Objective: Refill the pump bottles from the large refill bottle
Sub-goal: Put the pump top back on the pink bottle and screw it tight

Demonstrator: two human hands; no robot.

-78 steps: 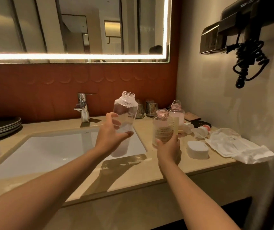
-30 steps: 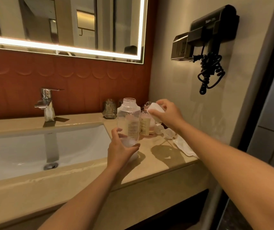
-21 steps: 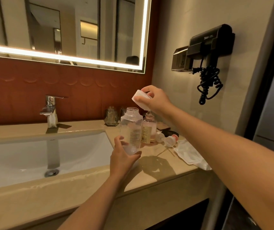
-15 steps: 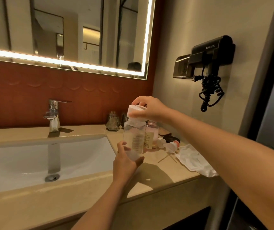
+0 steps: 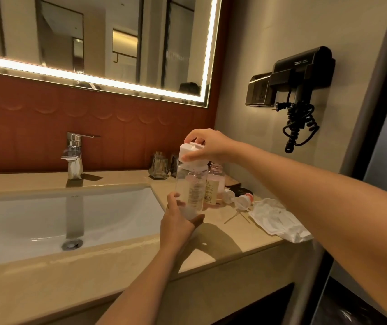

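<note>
The step in hand looks like closing up the large clear plastic refill bottle (image 5: 191,188): the white round cap (image 5: 191,153) sits on its neck, slightly crooked, and the right hand (image 5: 207,145) grasps that cap from above with fingers and thumb curled round its rim. The left hand (image 5: 178,221) wraps round the bottle's lower part and steadies it upright over the front of the beige stone table (image 5: 223,240), just right of the white sink basin (image 5: 47,221). The palm hides the base, so it is hard to say whether the bottle stands on the table or is held a little above it. The next move probably calls for squaring the cap on the thread and turning it with the right hand while the left keeps the body from spinning; a skewed start could cross the thread. The refill bottle is see-through, with a printed label on its far side and what seems only a pale remnant of liquid near the bottom. Just behind it stands a pink-tinted small bottle (image 5: 216,184) with its neck open, and two white pump heads (image 5: 241,199) lie on the table to its right, near a white crumpled cloth (image 5: 279,219). Judging by that, the pumps are not yet back on, so the task has some way to go.
</note>
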